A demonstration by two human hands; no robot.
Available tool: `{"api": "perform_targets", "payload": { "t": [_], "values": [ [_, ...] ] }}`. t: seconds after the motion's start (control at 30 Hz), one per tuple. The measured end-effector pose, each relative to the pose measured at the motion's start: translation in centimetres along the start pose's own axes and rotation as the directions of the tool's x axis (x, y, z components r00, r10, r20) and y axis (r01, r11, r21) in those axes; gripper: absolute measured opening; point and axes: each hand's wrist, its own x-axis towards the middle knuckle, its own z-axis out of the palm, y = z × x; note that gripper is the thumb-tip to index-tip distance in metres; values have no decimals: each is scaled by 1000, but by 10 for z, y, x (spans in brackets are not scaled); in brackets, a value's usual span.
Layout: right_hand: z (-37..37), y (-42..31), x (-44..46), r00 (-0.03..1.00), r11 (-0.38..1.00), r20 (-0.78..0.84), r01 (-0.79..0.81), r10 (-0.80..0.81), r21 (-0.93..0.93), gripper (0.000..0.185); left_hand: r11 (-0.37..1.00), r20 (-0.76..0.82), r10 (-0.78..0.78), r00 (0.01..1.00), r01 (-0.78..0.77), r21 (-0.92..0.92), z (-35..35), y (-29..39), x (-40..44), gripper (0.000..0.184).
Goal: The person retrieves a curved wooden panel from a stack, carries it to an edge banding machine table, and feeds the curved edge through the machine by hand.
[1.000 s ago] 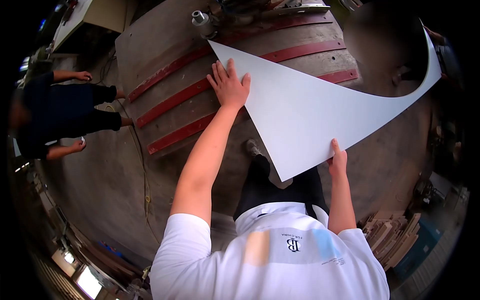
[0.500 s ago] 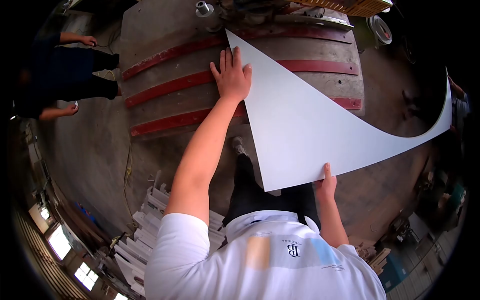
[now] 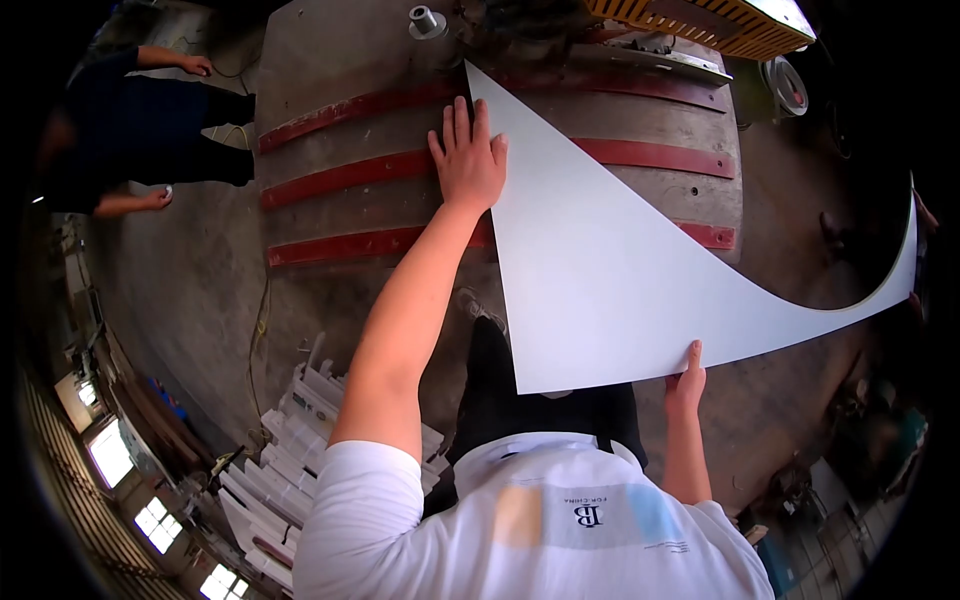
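Observation:
A large white panel (image 3: 590, 250) with a concave curved edge on its far right side lies partly over a worktable (image 3: 340, 128) fitted with red strips. My left hand (image 3: 470, 165) rests with straight fingers on the panel's left edge, close to its pointed far corner. At the near edge, my right hand (image 3: 686, 387) grips the panel, its thumb on top and the other fingers hidden beneath. The panel's narrow right end rises at the far right, where another person's hand (image 3: 926, 215) is dimly seen by it.
A metal cylinder (image 3: 427, 22) stands on the worktable near a yellow slatted machine guard (image 3: 690, 28). Another person in dark clothes (image 3: 150, 125) stands at the left. White strips (image 3: 285, 465) are stacked on the floor behind me at left.
My right hand has moved right along the panel's near edge. The panel's near corner has shifted slightly left and toward me. My left hand keeps its place on the left edge.

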Motion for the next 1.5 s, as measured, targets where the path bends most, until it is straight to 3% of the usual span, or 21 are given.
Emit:
{"api": "perform_targets", "payload": {
  "t": [0.17,0.27,0.3,0.33,0.4,0.47,0.57,0.67,0.8,1.0,1.1,1.2,1.27,1.33,1.5],
  "values": [
    [13,-3,-2,999,998,-38,-17,15,-53,63,1000,55,-7,998,9,-29,-1,-9,9,70],
    [-17,-1,13,997,972,21,-63,69,-225,61,999,41,16,999,-14,-41,-2,-11,8,70],
    [-33,-10,18,999,853,26,-18,37,-521,59,999,34,14,999,-12,-44,-1,-11,8,70],
    [-50,-24,20,999,644,42,27,8,-764,57,999,27,10,1000,-9,-45,0,-10,8,69],
    [-69,-51,17,978,242,107,150,-181,-959,56,999,6,6,1000,-6,-42,2,-10,7,69],
    [-75,-78,1,855,-49,242,247,-459,-968,62,999,-9,9,1000,-9,-34,5,-12,8,69],
    [-52,-121,-4,553,-499,632,394,-543,-772,89,1000,-2,3,1000,-3,-29,0,-9,-1,68],
    [-45,-126,36,570,-550,720,481,-395,-683,111,1000,-36,-11,999,11,-18,3,-9,6,68],
    [-39,-135,48,575,-543,759,550,-305,-635,117,999,-6,-35,999,34,-35,2,-8,7,67],
    [-24,-155,41,661,-604,719,488,-217,-630,125,998,-1,-52,999,52,-23,3,-6,5,67],
    [-28,-163,50,620,-627,760,518,-193,-582,123,997,-9,-64,998,64,-43,4,-4,4,67],
    [-48,-157,54,636,-591,724,486,-267,-644,121,997,0,-63,998,63,-39,3,2,0,67],
    [-79,-127,53,617,-437,600,415,-509,-798,120,998,-6,-60,998,60,-35,3,3,4,67],
    [-96,-99,48,568,-388,553,394,-609,-833,118,997,-4,-62,998,62,-38,4,2,3,67],
    [-48,-80,8,563,-450,682,513,-466,-731,111,996,-9,-72,997,72,-55,2,4,1,68]
  ]
}}
